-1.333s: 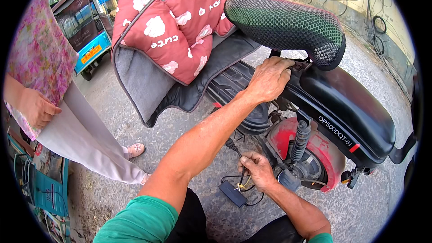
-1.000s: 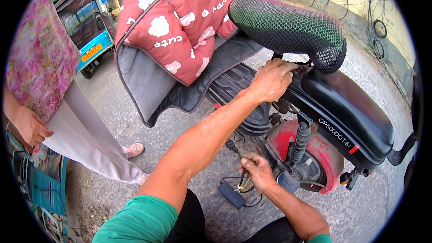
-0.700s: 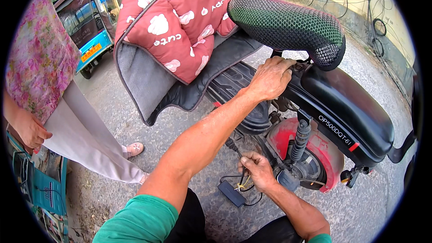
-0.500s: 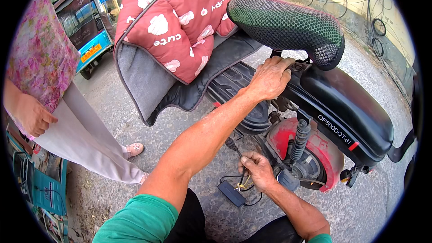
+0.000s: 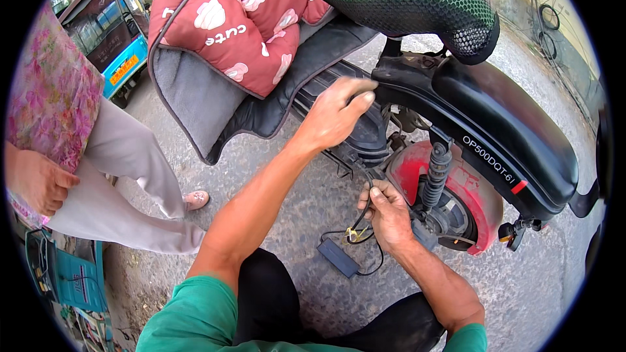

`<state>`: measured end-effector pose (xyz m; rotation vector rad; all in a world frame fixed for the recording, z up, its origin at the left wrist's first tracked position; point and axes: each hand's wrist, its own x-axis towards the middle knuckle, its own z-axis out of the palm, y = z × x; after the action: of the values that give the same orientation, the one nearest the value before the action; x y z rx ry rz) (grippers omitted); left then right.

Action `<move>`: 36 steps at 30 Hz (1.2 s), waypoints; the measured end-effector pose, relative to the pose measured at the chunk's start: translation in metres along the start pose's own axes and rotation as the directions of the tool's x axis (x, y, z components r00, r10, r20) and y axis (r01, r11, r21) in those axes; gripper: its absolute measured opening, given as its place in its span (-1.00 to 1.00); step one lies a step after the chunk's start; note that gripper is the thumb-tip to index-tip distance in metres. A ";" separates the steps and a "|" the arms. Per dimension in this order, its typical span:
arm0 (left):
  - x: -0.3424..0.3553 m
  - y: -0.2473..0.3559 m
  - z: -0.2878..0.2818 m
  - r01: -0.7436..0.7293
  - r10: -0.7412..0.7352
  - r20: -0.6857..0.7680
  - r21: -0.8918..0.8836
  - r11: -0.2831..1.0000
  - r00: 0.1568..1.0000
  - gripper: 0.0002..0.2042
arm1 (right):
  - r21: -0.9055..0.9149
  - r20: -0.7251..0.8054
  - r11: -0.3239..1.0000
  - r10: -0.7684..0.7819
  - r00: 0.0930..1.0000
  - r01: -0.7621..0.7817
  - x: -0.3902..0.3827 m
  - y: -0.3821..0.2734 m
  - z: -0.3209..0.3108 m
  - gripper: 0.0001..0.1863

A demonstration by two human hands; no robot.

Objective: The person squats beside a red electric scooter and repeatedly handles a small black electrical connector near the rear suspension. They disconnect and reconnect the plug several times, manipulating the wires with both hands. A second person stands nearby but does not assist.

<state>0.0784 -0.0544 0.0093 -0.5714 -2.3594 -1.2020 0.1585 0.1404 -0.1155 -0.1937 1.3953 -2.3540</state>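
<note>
My right hand (image 5: 390,215) pinches a black cable (image 5: 369,176) between thumb and fingers, low beside the rear wheel (image 5: 456,221). Below it a black charger brick (image 5: 339,257) lies on the ground, its cord tied with a yellow strip. My left hand (image 5: 339,114) hovers above the footboard (image 5: 365,130) at the front end of the scooter's black seat base (image 5: 450,107); its fingers are loosely bent, slightly blurred and apart, with nothing seen in them. A black shock absorber (image 5: 438,173) stands next to the red rear fender (image 5: 479,202).
A mesh-covered seat (image 5: 404,13) is tilted up above the black battery case (image 5: 515,124). A red padded quilt (image 5: 241,32) hangs over the scooter's front. At the left stands a person (image 5: 124,156) in light trousers. Behind are a blue three-wheeler (image 5: 120,58) and wall cables (image 5: 544,32).
My left hand has come off the seat base and moved left. My right hand has risen slightly with the cable. The view has shifted a little.
</note>
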 end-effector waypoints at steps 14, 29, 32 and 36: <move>-0.081 0.022 0.031 0.214 -0.133 0.268 -0.297 0.931 0.954 -0.55 | 0.052 0.087 0.992 0.109 0.990 -0.114 0.014 0.016 -0.013 -0.84; -0.070 0.002 0.045 0.472 -0.380 0.298 -0.369 0.801 0.876 -0.53 | 0.005 0.023 0.994 0.106 0.994 -0.106 0.012 0.002 0.000 -0.65; -0.074 0.005 0.049 0.375 -0.344 0.149 -0.388 0.842 0.927 -0.41 | 0.085 -0.010 0.991 0.104 0.995 -0.103 0.013 -0.001 -0.002 -0.68; -0.067 0.018 0.034 0.046 -0.052 -0.091 -0.061 0.997 0.995 -0.37 | 0.186 -0.046 0.981 0.072 0.996 -0.062 0.016 -0.009 -0.003 -0.71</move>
<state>0.1372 -0.0277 -0.0338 -0.4688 -2.2793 -1.2945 0.1409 0.1405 -0.1100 -0.0321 1.1784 -2.4309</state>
